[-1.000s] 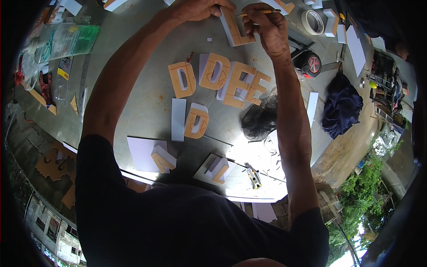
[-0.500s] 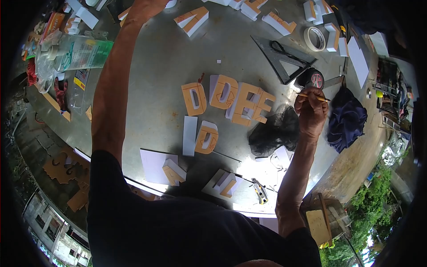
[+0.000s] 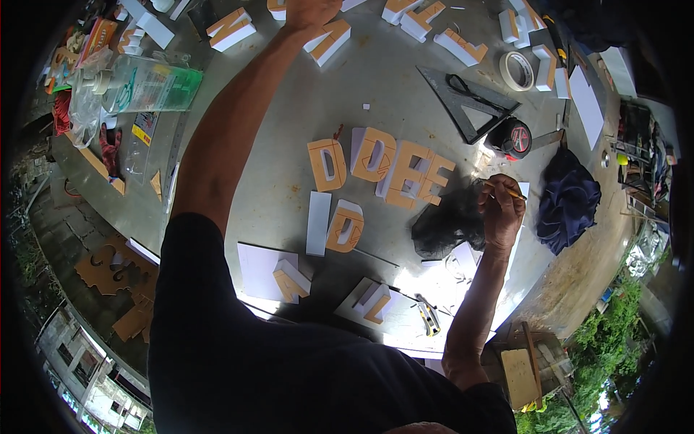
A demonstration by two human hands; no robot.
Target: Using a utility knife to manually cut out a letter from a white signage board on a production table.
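My right hand (image 3: 502, 215) is closed around a yellow-brown pencil (image 3: 515, 193), held above the table beside a bundle of black mesh cloth (image 3: 452, 223). At the far edge of the picture my left hand (image 3: 312, 11) reaches over a block letter (image 3: 331, 40) with a tan face and white sides; its fingers are partly cut off, so its grip is hidden. Mid-table, several similar letters lie in a cluster, among them a narrow D (image 3: 327, 165) and a large E (image 3: 402, 175). Another D (image 3: 345, 227) rests beside a white strip (image 3: 318, 223).
A set square (image 3: 466, 108), tape measure (image 3: 510, 137) and masking tape roll (image 3: 517, 71) lie at far right. Dark blue cloth (image 3: 568, 202) sits by the right edge. A yellow-grey utility knife (image 3: 428, 317) is near me. At left lies a clear green-tinted bottle (image 3: 155, 85).
My left hand has swung right along the far side, toward the tan-faced letter. My right hand has come down nearer to me, away from the tape measure, still with the pencil.
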